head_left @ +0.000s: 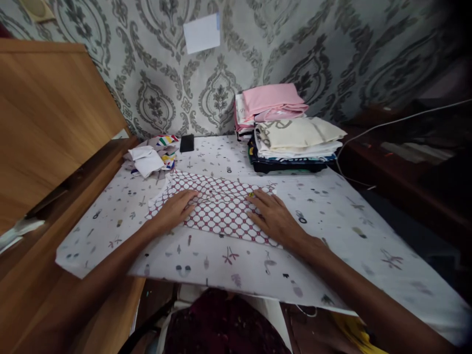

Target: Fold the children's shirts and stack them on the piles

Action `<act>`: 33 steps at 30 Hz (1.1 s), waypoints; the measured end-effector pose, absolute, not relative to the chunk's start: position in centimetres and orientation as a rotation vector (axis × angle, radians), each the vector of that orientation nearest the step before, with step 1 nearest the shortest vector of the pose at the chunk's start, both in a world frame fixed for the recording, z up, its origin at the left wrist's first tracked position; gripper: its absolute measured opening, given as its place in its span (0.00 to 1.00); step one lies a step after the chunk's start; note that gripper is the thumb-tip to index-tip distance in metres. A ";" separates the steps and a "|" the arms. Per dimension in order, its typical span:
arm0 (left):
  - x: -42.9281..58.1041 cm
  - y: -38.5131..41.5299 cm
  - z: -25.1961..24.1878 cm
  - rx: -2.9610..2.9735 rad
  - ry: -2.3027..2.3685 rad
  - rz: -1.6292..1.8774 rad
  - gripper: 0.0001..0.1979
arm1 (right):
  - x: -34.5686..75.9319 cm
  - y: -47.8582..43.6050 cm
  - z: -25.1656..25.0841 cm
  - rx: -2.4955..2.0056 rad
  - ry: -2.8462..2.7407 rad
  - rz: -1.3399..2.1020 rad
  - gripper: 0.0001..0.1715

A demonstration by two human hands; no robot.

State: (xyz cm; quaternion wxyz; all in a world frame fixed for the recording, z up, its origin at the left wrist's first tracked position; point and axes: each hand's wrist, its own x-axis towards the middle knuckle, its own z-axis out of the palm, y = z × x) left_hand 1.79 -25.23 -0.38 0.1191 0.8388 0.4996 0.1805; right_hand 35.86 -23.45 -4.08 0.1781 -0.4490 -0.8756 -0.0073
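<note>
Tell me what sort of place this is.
Probably a room in a home: damask wallpaper, a stack of folded clothes against it, and a sheet-covered table where the left hand and right hand lie flat on a lattice-print cloth.

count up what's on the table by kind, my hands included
red-and-white lattice cloth: 1
hands lying flat on it: 2, left hand and right hand
stacks of folded clothes: 2, pink-topped stack and cream-topped stack
loose heap of cloths: 1
flat black object: 1
total: 7
</note>
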 end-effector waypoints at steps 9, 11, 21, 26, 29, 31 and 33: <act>2.9 -23.7 -0.5 2.595 1.580 0.436 0.13 | 25.9 -21.8 -0.1 -1.031 -2.614 0.115 0.18; 2.8 -23.9 -0.7 2.605 1.581 0.419 0.15 | 24.0 -21.5 -0.2 -0.975 -2.657 0.128 0.17; 0.0 -23.3 -1.7 2.327 1.810 0.006 0.42 | 24.0 -20.8 -2.7 -0.931 -2.588 0.198 0.15; 1.1 -25.9 -1.7 2.377 1.810 0.089 0.37 | 28.0 -21.9 -2.6 -0.937 -2.485 0.250 0.20; 0.4 -28.3 -1.6 2.439 1.793 0.287 0.29 | 32.7 -23.4 -2.8 -1.051 -2.362 0.215 0.22; -1.1 -29.4 -1.3 2.401 1.881 0.460 0.23 | 36.0 -24.6 -3.0 -1.163 -2.294 0.199 0.22; -3.1 -29.9 -0.8 2.292 2.045 0.610 0.18 | 38.8 -25.8 -3.4 -1.288 -2.226 0.184 0.23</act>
